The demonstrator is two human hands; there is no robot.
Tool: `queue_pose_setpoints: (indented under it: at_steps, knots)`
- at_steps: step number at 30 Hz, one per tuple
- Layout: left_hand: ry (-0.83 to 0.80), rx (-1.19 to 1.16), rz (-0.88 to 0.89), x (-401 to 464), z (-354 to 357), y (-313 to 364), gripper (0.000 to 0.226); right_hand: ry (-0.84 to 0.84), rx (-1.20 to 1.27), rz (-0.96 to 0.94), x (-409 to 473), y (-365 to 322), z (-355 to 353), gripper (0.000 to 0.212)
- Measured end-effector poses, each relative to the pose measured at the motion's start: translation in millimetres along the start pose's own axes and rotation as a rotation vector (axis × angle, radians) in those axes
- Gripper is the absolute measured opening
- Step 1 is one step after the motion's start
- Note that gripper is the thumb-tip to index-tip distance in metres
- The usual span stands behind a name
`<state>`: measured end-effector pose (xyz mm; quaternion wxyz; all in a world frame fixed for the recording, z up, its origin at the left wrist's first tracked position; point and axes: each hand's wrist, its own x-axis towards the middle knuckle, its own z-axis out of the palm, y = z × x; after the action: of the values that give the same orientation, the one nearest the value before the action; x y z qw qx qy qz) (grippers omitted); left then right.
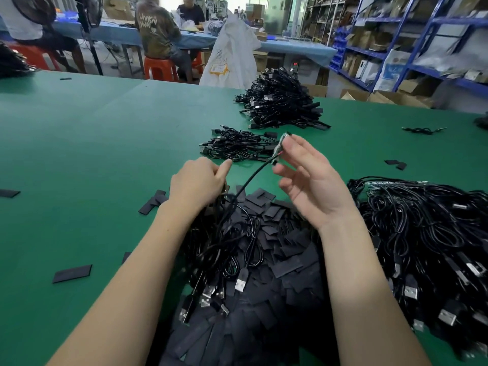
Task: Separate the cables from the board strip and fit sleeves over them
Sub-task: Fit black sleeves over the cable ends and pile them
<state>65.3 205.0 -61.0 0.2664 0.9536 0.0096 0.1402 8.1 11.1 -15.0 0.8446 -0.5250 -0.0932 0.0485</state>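
Observation:
My right hand [309,178] is raised above the table and pinches a small green circuit board [280,147] between its fingers. A black cable [250,180] runs from that board down into the heap below. My left hand [196,182] reaches into the heap of flat black sleeves [264,207] with its fingers curled; what it grips is hidden. Loose cables with USB plugs [240,282] lie on top of the sleeves in front of me.
A large bundle of black cables [422,233] lies at the right. Two further cable piles [237,146] [280,101] sit farther back on the green table [92,154]. Stray sleeves [72,273] lie scattered at the left. People sit at a blue bench behind.

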Motion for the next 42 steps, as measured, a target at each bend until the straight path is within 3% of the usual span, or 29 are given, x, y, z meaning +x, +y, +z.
queue_pose_setpoints:
  at_steps: [4, 8, 11, 15, 18, 21, 25, 28, 34, 36, 40, 42]
  knots:
    - [-0.068, -0.246, 0.121, -2, -13, 15, 0.038, 0.207, -0.162, 0.054, 2, 1, -8, 0.022]
    - [-0.461, -0.808, 0.103, -10, -30, 45, 0.026, 0.300, -0.173, 0.092, 6, 7, -6, 0.021]
    - [-0.558, -0.917, 0.108, -18, -30, 55, 0.023, 0.301, -0.170, 0.092, 9, 8, -6, 0.013]
    - [-0.394, -0.878, 0.034, -19, -22, 53, 0.021, 0.318, -0.364, 0.107, 11, 11, -14, 0.015]
    - [-0.232, -0.674, 0.013, -15, -14, 44, 0.020, 0.402, -0.845, 0.032, 11, 19, -28, 0.012]
    - [-0.171, -0.511, 0.033, -14, -11, 40, 0.017, 0.271, -1.281, -0.006, 13, 31, -28, 0.004]
    - [-0.165, -0.369, 0.057, -13, -9, 38, 0.016, 0.156, -1.463, 0.081, 15, 52, -13, 0.017]
    - [-0.171, -0.387, 0.042, -13, -8, 37, 0.016, 0.221, -1.433, 0.048, 19, 58, -10, 0.008]
    - [-0.166, -0.494, -0.006, -13, -8, 37, 0.028, 0.272, -1.351, 0.005, 19, 53, -16, 0.013]
    - [-0.173, -0.557, -0.020, -12, -8, 38, 0.026, 0.320, -1.146, -0.019, 17, 45, -19, 0.010]
    - [-0.271, -0.712, -0.019, -11, -13, 39, 0.020, 0.332, -0.437, 0.057, 13, 23, -24, 0.014]
    - [-0.320, -0.771, -0.008, -12, -15, 41, 0.017, 0.292, -0.286, 0.116, 12, 18, -27, 0.016]
